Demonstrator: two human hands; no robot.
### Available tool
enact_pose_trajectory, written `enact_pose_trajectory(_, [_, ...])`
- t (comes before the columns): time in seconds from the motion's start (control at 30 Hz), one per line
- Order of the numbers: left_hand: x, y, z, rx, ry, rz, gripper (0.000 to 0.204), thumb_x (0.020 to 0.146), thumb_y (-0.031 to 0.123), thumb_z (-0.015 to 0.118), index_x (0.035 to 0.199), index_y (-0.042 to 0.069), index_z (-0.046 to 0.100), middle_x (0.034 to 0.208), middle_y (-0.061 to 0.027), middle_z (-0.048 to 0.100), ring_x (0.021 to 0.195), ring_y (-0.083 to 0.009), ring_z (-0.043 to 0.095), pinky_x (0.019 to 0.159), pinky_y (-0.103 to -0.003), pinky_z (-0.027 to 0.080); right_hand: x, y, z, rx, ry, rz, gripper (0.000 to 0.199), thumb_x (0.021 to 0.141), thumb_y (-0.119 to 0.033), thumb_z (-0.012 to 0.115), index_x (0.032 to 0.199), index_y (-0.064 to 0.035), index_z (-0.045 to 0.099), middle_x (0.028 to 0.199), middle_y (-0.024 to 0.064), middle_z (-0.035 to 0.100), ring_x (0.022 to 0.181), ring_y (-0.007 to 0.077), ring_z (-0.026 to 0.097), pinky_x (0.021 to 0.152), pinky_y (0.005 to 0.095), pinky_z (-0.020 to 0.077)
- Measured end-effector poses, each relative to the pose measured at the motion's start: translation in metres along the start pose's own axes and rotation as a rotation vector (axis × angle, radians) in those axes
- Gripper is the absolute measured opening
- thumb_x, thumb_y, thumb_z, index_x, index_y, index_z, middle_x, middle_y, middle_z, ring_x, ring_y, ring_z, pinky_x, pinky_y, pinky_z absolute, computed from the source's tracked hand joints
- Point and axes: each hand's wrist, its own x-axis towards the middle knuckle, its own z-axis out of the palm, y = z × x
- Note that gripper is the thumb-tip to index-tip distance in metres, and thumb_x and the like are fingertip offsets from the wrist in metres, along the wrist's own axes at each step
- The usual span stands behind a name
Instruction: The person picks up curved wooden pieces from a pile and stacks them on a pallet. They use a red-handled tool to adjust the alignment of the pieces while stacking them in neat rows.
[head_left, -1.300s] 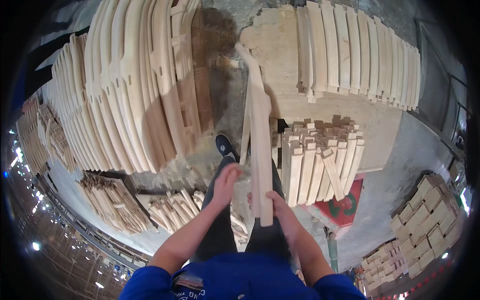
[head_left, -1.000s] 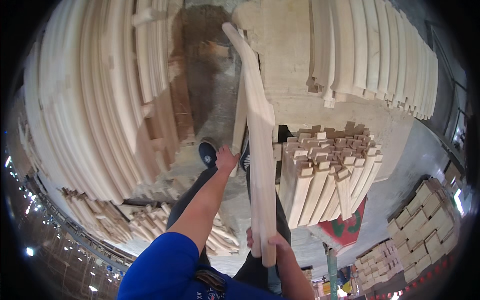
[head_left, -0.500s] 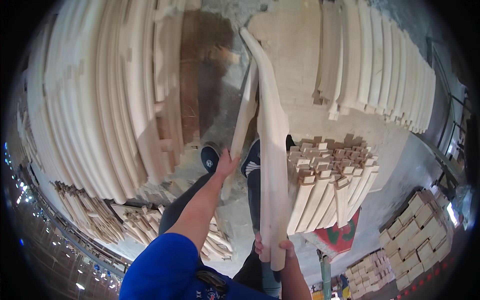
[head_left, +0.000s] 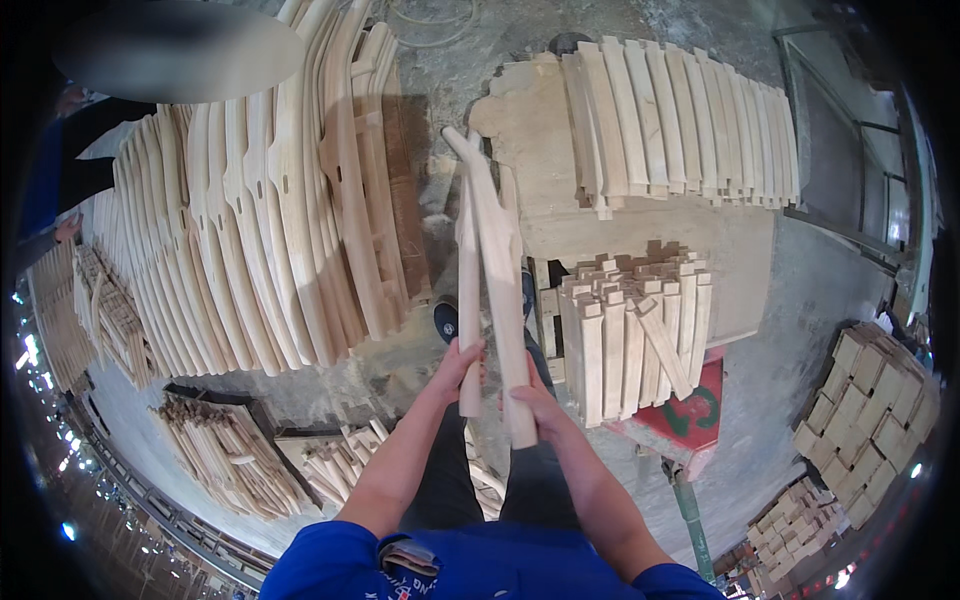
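My left hand (head_left: 462, 365) is closed around the lower part of a narrow pale wooden piece (head_left: 468, 290). My right hand (head_left: 537, 405) grips the lower end of a broader curved wooden piece (head_left: 500, 270), shaped like a chair's back leg, with a bent, tapered top. Both pieces point away from me in front of my legs. Their far ends cross or overlap, the broader piece lying over the narrow one, while their near ends stand a little apart. Whether they touch is hard to see.
Left lies a large stack of curved wooden pieces (head_left: 240, 220). Similar pieces (head_left: 690, 125) line a plywood board (head_left: 650, 235) at right, near upright bars (head_left: 625, 340) and a red plate (head_left: 690, 410). Bundled sticks (head_left: 230, 455) lie lower left. Another person's hand (head_left: 68, 228) shows far left.
My right hand has moved forward with the broader piece, and both hands are now nearly level. The pieces stand closer together. The view has shifted, bringing another person in at the left.
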Motion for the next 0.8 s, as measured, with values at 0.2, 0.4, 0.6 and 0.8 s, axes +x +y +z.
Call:
enact_pose_trajectory(0.2, [-0.052, 0.004, 0.019, 0.846, 0.518, 0.216, 0.055, 0.085, 0.036, 0.049, 0.124, 0.001, 0.031, 0.104, -0.03, 0.055, 0.097, -0.0443, 0.054, 0.082, -0.046, 0.043, -0.012, 0.006, 0.019, -0.708, 0.22, 0.041, 0.1, 0.067, -0.014, 0.06, 0.139, 0.0011, -0.007, 0.132, 0.0234, 0.034, 0.117, 0.033, 0.043, 0.098, 0.0317, 0.0338])
enact_pose_trajectory(0.4, [-0.09, 0.008, 0.006, -0.126, 0.139, -0.247, 0.039, 0.088, 0.031, 0.045, 0.113, 0.001, 0.04, 0.09, -0.0178, 0.059, 0.082, -0.029, 0.061, 0.079, -0.046, 0.049, -0.028, 0.01, -0.019, 0.312, -0.089, 0.159, 0.079, 0.075, -0.015, 0.054, 0.139, -0.0309, 0.012, 0.09, 0.0131, 0.05, 0.072, 0.0214, 0.057, 0.058, 0.0375, 0.0521])
enact_pose_trajectory(0.6, [-0.103, 0.041, 0.041, -0.53, -0.251, -0.253, 0.05, 0.083, 0.047, 0.05, 0.111, 0.006, 0.051, 0.097, -0.0123, 0.058, 0.091, -0.0263, 0.059, 0.081, -0.047, 0.049, -0.037, -0.027, 0.025, 0.069, -0.164, 0.043, 0.07, 0.077, -0.018, 0.055, 0.136, -0.0213, 0.018, 0.103, 0.0106, 0.051, 0.077, 0.02, 0.058, 0.063, 0.0347, 0.0527])
enact_pose_trajectory(0.8, [-0.12, 0.12, 0.109, -0.461, -0.229, -0.195, 0.064, 0.082, 0.056, 0.043, 0.129, 0.013, 0.04, 0.111, -0.011, 0.055, 0.101, -0.0268, 0.054, 0.084, -0.045, 0.043, -0.053, -0.095, 0.063, -0.276, -0.023, -0.063, 0.057, 0.083, -0.025, 0.046, 0.135, -0.0161, 0.023, 0.114, 0.009, 0.046, 0.092, 0.0187, 0.055, 0.068, 0.0321, 0.0507])
